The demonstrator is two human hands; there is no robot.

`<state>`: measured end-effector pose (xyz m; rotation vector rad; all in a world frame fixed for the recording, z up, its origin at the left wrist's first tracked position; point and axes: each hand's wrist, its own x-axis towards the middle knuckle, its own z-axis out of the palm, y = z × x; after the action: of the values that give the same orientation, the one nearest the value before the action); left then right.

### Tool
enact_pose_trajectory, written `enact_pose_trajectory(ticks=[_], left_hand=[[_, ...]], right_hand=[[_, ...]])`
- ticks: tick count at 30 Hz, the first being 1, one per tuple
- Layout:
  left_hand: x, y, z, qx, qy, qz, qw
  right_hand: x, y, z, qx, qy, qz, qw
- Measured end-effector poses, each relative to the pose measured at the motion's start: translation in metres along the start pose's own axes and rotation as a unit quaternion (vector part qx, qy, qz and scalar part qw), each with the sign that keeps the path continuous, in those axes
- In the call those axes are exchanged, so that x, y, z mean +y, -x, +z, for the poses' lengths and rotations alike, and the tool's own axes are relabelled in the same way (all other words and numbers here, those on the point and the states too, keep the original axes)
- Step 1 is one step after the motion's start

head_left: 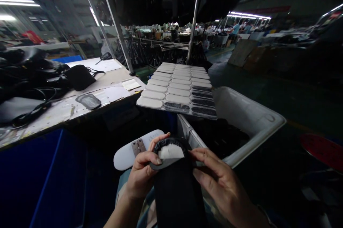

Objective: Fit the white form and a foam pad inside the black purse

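Note:
A long black fabric piece point(175, 192) extends from the bottom of the view up to a rounded end, where a gathered black edge curls around a whitish inner surface. My left hand point(143, 167) grips the left side of this end, thumb on the near edge and fingers around the far rim. On the right side, my right hand point(214, 178) pinches the edge between thumb and fingers. Behind my left hand lies a white oval board point(122, 156) with a metal hinge point(138, 146) on it. My fingers hide part of the rim.
A board of pale and dark oval pads point(178, 87) rests ahead over a white plastic bin point(254, 113) with dark contents. At left, a worktable point(115, 94) carries black bags point(80, 77) and a grey oval plate point(89, 101). A blue bin point(34, 181) stands lower left.

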<state>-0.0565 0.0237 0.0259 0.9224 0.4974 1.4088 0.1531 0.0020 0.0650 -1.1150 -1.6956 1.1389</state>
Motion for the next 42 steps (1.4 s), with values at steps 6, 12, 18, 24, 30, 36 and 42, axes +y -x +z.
enact_pose_trajectory(ticks=[6,12,18,24,30,36,42], left_hand=[[0.003,-0.003,0.001,-0.004,0.001,-0.018,1.0],[0.003,-0.005,0.004,0.03,-0.078,-0.047,0.995],[0.007,-0.011,0.009,0.016,-0.1,-0.041,0.994],[0.009,-0.014,0.013,-0.006,-0.109,-0.015,0.994],[0.007,-0.011,0.016,0.005,-0.143,-0.001,0.99],[0.009,-0.007,0.017,0.023,-0.194,0.016,0.981],[0.008,-0.005,0.019,0.056,-0.177,-0.022,0.982]], right_hand=[[-0.012,-0.014,-0.006,-0.031,0.013,0.008,0.999],[-0.013,-0.024,-0.01,-0.051,0.017,0.013,0.998],[-0.012,-0.014,-0.006,-0.046,0.117,-0.027,0.992],[-0.008,-0.009,0.003,0.055,0.198,-0.115,0.972],[-0.007,-0.01,0.01,0.114,0.262,-0.193,0.939],[-0.005,0.001,0.013,0.109,0.35,-0.29,0.884],[-0.007,-0.003,0.016,0.131,0.289,-0.242,0.917]])
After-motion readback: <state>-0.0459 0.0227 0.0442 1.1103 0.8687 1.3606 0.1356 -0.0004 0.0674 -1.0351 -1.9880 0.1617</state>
